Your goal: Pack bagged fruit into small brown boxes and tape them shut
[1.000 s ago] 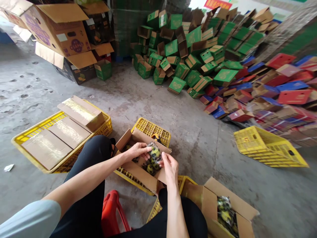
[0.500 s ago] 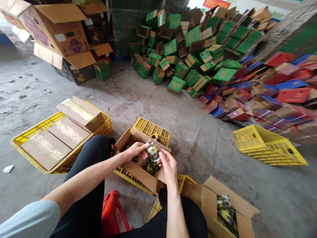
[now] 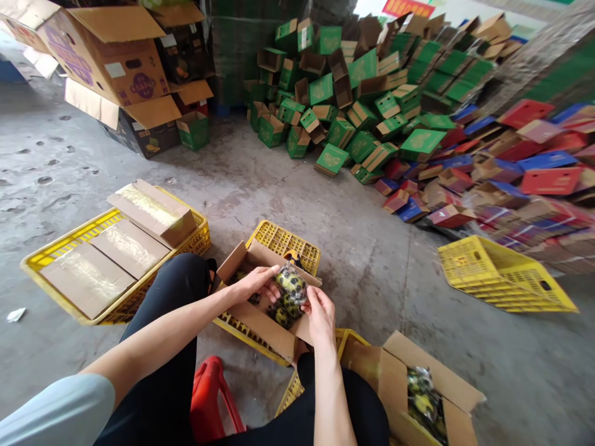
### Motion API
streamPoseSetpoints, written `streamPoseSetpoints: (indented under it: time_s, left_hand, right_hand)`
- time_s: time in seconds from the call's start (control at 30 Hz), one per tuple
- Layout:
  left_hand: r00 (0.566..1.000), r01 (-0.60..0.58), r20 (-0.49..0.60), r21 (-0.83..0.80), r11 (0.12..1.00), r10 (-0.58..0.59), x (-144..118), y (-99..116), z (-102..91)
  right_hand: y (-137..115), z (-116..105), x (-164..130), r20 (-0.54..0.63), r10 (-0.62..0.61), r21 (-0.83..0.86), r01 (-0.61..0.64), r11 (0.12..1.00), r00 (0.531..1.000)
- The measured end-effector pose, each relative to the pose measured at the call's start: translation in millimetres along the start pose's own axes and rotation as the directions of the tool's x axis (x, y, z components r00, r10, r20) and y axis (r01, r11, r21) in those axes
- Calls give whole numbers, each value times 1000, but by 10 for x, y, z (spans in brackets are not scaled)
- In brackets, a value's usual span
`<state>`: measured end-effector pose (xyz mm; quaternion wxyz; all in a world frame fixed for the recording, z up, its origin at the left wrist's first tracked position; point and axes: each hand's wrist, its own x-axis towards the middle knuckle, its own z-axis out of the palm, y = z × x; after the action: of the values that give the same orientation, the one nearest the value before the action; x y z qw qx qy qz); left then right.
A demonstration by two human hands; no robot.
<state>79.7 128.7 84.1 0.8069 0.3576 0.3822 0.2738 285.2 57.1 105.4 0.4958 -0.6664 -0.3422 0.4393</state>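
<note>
So you're mid-way through filling this one, I'd say: your left hand [image 3: 255, 284] and right hand [image 3: 318, 316] are both pinched onto a clear packet [image 3: 290, 286] of dark and yellow stuff, fingertips pressed on its two ends, and it hangs just above the open carton [image 3: 242, 316] between your knees. That carton sits on a yellow crate [image 3: 283, 238] and already has a few of the same packets lying in the bottom, so it's started but looks nowhere near full, though your hands hide part of the inside. Off to your left, three taped-up cartons [image 3: 125, 244] rest on another yellow crate [image 3: 44, 254], which to me reads as the finished lot. Down at your right knee a second open carton [image 3: 446, 387] shows more of those packets, and I can't tell how many it holds. Plenty looks left in general: a big heap of green boxes [image 3: 334, 99] and red and blue boxes [image 3: 511, 161] is piled across the concrete floor [image 3: 325, 204], and one more tipped yellow crate [image 3: 502, 272] lies near it.
</note>
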Motion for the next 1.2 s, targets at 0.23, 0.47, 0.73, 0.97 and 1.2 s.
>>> streamPoseSetpoints:
  time_s: [0.23, 0.47, 0.73, 0.97, 1.2]
  left_hand:
    - [997, 31, -65, -90, 995, -37, 65, -18, 4]
    - [995, -89, 38, -150, 985, 96, -15, 58, 49]
    - [972, -233, 38, 4, 972, 233, -166, 180, 123]
    - [966, -255, 61, 38, 966, 253, -189, 203, 125]
    - [964, -258, 78, 57, 964, 253, -190, 201, 114]
  right_hand:
    - [-19, 13, -4, -29, 40, 72, -38, 997, 999]
    - [14, -10, 22, -63, 34, 57, -30, 998, 997]
    - [54, -20, 48, -33, 77, 44, -75, 996, 997]
    - [73, -8, 45, -16, 62, 27, -62, 998, 998]
    - [100, 6, 51, -6, 103, 37, -103, 994, 995]
